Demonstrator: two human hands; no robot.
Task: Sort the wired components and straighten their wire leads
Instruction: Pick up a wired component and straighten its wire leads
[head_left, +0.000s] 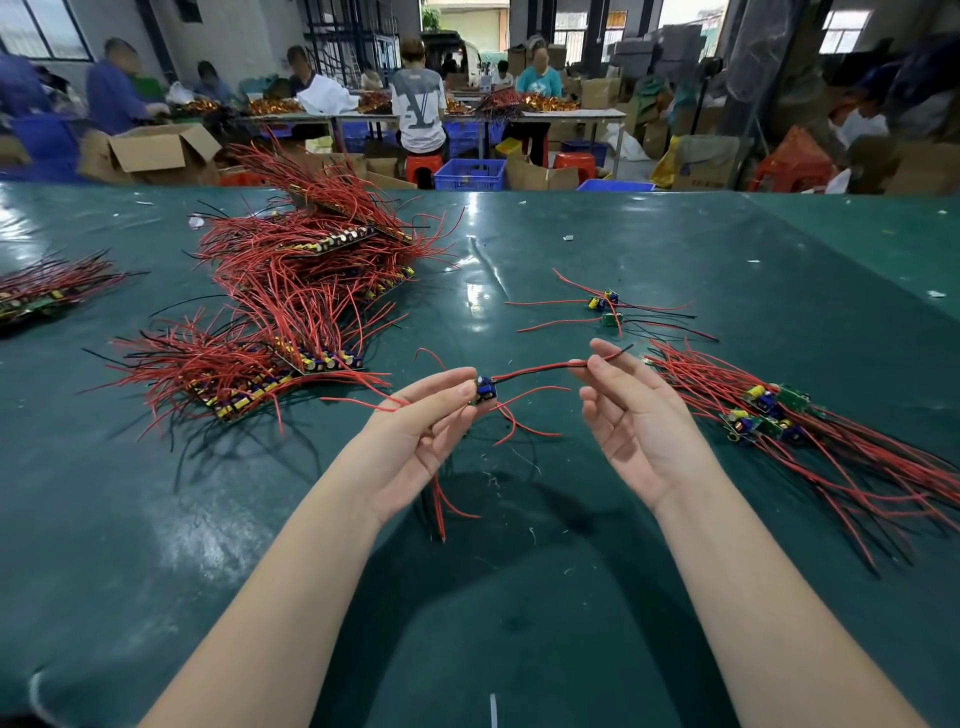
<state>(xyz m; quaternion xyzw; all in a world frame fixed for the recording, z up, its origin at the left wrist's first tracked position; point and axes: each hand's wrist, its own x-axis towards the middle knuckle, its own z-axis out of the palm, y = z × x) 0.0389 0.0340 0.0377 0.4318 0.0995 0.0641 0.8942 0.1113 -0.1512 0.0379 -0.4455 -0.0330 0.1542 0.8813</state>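
A table (519, 519) fills the near scene. Above its middle, the left hand (415, 431) holds a small board (483, 391), and the right hand (631, 415), to its right, pinches a wire (540, 370) running between them. A big heap of wired boards (301, 301) lies far left. A small bundle (769, 415) lies right of the right hand. Two loose boards (605, 306) lie beyond the hands. Other workers (418, 98) sit at tables far behind.

Small wired component (484, 391), leads splayed
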